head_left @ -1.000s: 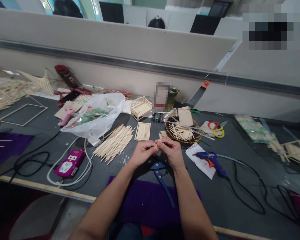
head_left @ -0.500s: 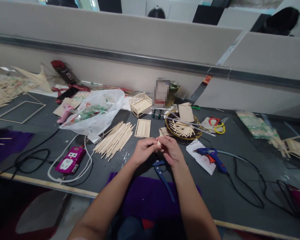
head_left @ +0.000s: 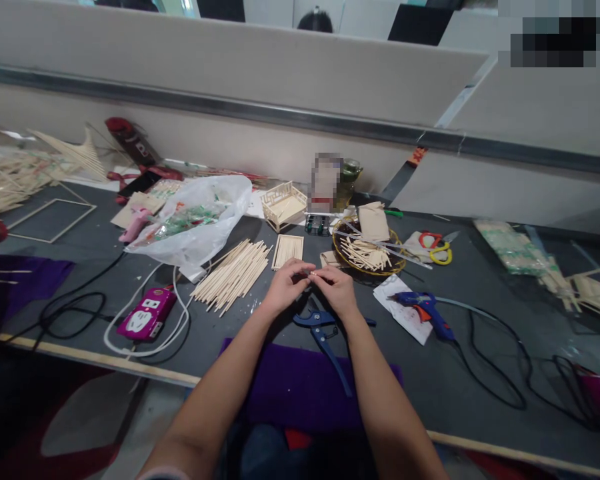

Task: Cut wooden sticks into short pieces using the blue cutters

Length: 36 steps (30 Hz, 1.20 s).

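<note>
L hand (head_left: 286, 288) & R hand (head_left: 336, 290) meet over the surface (head_left: 460, 280), nearer its front edge than the back. R fingers pinched tog. on a small stick bit (head_left: 313, 274), mostly hidden; L fingers curled up to it, can't tell if gripping. Blue-handled cutter (head_left: 325, 343) just below, one handle over purple cloth (head_left: 300, 387) at front edge. Stick pile (head_left: 233, 277) left of hands; slatted panel (head_left: 288, 252) & basket (head_left: 375, 271) w/ short sticks (head_left: 365, 255) twd back edge. Glue gun (head_left: 423, 309) on paper (head_left: 405, 318), right of R hand.

this is probably a craft workshop: a long bench (head_left: 473, 397) holds wooden sticks (head_left: 233, 275), glue gun (head_left: 425, 309), scissors (head_left: 437, 248).
</note>
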{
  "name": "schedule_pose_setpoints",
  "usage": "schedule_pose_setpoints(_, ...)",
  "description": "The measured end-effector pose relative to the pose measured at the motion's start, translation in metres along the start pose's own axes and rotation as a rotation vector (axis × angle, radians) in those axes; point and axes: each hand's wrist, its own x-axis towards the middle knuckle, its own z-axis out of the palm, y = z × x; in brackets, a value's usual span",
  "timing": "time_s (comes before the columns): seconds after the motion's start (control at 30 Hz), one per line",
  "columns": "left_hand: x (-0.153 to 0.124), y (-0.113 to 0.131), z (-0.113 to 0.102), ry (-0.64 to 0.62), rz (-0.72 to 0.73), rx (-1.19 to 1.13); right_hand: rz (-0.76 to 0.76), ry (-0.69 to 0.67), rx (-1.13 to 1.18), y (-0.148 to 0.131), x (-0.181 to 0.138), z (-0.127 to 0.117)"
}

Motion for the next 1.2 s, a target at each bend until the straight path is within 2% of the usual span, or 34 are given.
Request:
schedule_pose_setpoints(0.2,0.001,-0.011,0.002,-0.053,-0.025,0.155,0.070,-0.109,-0.180,0.018,0.000,0.001)
schedule_pose_setpoints(0.43,-0.001,-0.009,0.005,-0.028,-0.027,0.228,0.038,-0.115,-0.238,0.015,-0.002,-0.001)
schedule_pose_setpoints(0.67,-0.005,-0.002,0.004,-0.080,-0.006,0.385,0.041,-0.177,-0.283,0.014,-0.002,-0.002)
schedule_pose_setpoints(1.2,-0.004,0.002,0.007,-0.076,-0.075,0.434,0.026,-0.176,-0.481,0.009,-0.003,0.000)
